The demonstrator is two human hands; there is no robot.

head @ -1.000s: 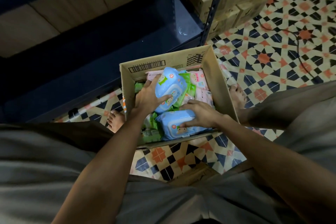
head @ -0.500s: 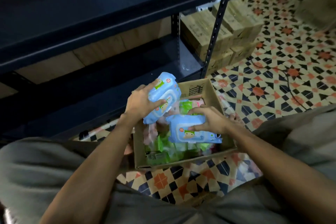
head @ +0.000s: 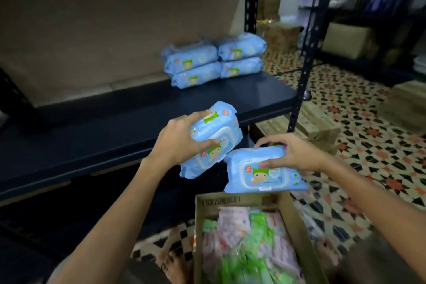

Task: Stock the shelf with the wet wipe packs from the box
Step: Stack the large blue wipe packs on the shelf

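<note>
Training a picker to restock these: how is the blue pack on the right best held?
Span the blue pack across its short width, from the top right, as the right hand does: thumb on the lidded face, fingers behind. It's soft, so keep off the crimped ends.

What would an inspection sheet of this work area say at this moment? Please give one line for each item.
Surface: dark shelf board, mostly bare at the front.
Job's things: four blue packs stacked in two piles at the back of the shelf; open cardboard box on the floor with pink and green packs inside.
Clutter: nothing seen on the shelf.
Hands: left hand grips the tilted pack; right hand grips the flat pack; both above the box.
Cables: nothing seen.
Surroundings: patterned tile floor, brown cartons beside the shelf post, second rack at the right.
</note>
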